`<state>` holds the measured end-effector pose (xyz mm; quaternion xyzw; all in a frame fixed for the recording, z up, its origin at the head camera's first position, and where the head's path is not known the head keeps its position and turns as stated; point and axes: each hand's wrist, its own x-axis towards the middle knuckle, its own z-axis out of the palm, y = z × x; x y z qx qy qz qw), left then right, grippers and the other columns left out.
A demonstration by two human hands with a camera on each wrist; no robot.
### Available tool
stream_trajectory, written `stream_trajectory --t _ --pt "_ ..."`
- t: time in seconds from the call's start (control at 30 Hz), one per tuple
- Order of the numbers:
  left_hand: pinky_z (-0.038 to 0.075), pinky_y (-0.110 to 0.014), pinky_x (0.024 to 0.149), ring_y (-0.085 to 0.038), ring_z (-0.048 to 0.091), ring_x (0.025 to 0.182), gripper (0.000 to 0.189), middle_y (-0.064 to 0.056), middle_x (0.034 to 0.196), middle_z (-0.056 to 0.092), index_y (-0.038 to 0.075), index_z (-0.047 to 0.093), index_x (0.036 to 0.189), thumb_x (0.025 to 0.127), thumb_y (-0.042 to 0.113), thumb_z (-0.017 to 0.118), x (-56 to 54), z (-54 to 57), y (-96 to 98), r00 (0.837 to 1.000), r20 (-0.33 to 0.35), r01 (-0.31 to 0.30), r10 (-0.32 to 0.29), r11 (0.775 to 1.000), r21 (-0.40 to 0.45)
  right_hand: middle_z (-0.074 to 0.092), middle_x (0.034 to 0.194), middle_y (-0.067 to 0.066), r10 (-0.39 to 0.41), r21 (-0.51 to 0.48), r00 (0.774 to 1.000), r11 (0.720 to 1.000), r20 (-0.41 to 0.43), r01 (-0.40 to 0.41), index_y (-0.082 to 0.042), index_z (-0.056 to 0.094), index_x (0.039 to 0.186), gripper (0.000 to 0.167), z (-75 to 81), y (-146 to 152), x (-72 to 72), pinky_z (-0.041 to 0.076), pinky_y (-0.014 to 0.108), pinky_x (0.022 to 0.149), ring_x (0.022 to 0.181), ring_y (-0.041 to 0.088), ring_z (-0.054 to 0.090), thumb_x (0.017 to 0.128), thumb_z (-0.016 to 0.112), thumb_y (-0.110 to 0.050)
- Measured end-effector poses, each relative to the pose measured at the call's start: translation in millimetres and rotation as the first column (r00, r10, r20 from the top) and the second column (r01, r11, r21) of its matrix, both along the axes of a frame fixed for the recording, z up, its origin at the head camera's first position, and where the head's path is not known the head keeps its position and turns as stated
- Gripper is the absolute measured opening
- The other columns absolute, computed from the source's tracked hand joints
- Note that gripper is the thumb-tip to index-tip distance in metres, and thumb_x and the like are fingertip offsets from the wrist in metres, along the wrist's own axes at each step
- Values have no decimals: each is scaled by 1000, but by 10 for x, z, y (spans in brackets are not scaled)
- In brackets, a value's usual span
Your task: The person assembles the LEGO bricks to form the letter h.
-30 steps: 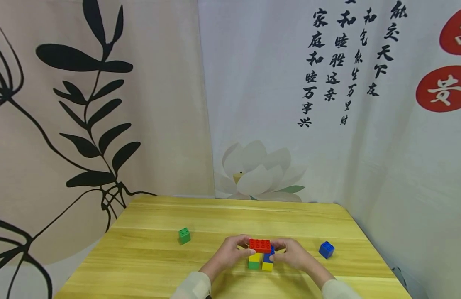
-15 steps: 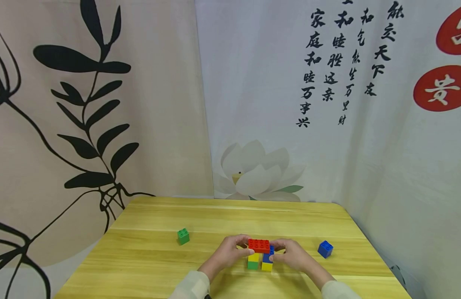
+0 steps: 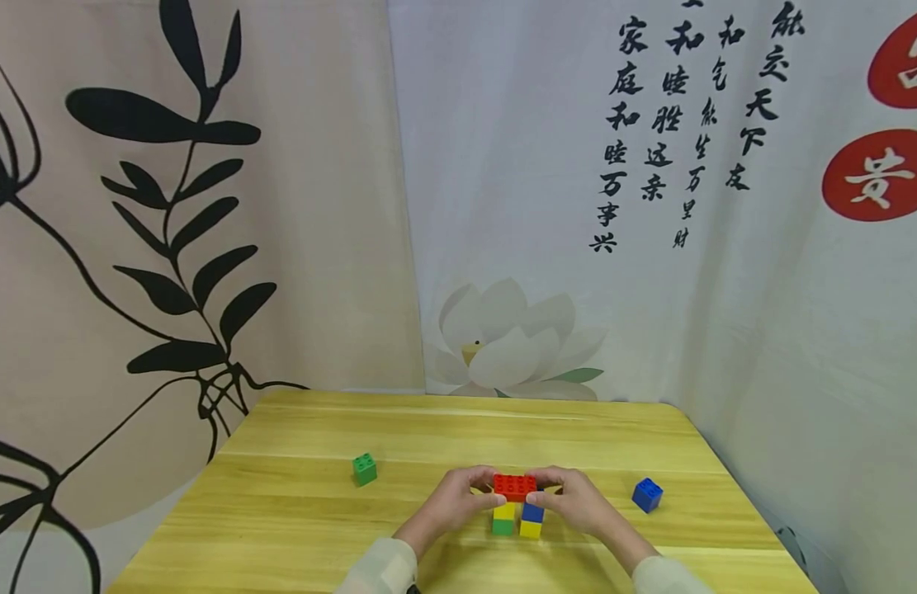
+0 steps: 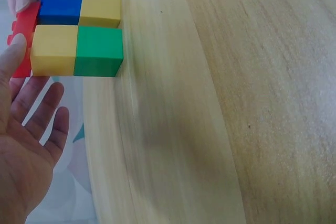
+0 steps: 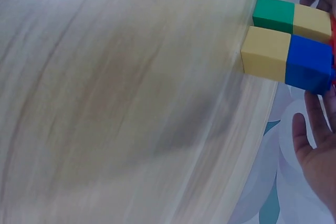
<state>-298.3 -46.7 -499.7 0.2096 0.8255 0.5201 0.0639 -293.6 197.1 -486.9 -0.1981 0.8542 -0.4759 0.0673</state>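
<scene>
A red toy brick [image 3: 514,487] lies across the top of two short stacks. The left stack is a yellow brick [image 4: 54,50] on a green brick [image 4: 98,51]; the right one is a blue brick [image 5: 309,63] on another yellow brick [image 5: 265,53]. My left hand [image 3: 458,500] pinches the red brick's left end between thumb and forefinger, its other fingers spread loosely in the left wrist view. At the opposite end, my right hand [image 3: 577,498] holds the red brick with thumb and forefinger. A narrow gap separates the stacks below it.
On the wooden table [image 3: 302,528], a loose green brick [image 3: 365,469] sits to the left and a loose blue brick [image 3: 647,495] to the right. A printed cloth [image 3: 339,206] hangs behind the table's far edge.
My right hand has shifted up and left from the blue brick to the red brick's right end. My left hand and the stacks have stayed in place.
</scene>
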Motion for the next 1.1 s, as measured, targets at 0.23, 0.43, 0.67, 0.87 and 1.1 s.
stream_trajectory --t 0.23,0.43,0.67,0.87,1.1 --pt "50 -39 80 -14 61 93 23 8 99 69 17 72 111 90 25 75 3 -29 6 1000 -6 -4 4 1000 18 67 118 13 -3 -26 1000 1000 19 4 3 62 129 50 -52 -11 21 53 36 79 99 21 62 94 69 -32" --pt "51 -35 78 -12 61 93 27 8 100 70 16 71 115 90 27 75 -11 -39 -5 1000 -23 2 -2 1000 9 66 121 15 -8 -27 1000 1000 22 8 4 59 132 52 -43 -13 41 53 37 80 100 24 62 95 68 -32" --pt "50 -35 82 -12 60 94 36 9 101 69 14 69 122 91 30 74 -19 -8 -10 1000 -4 10 -10 999 -36 66 120 8 -37 35 999 999 23 36 -2 55 139 64 -81 25 33 48 49 86 109 29 59 87 78 -31" --pt "50 -35 81 -12 60 94 34 10 100 68 15 70 121 90 30 74 -19 6 -9 1000 17 5 -4 999 -36 66 118 6 -38 31 999 999 33 37 -1 52 141 64 -121 64 15 47 52 88 108 29 59 87 78 -22" --pt "50 -34 81 -12 59 93 32 11 100 68 15 71 118 90 29 75 -27 25 -14 1000 -11 20 -21 998 -55 65 122 8 -39 42 999 998 27 38 -1 54 140 63 -96 58 16 46 55 90 111 30 58 87 78 -27"
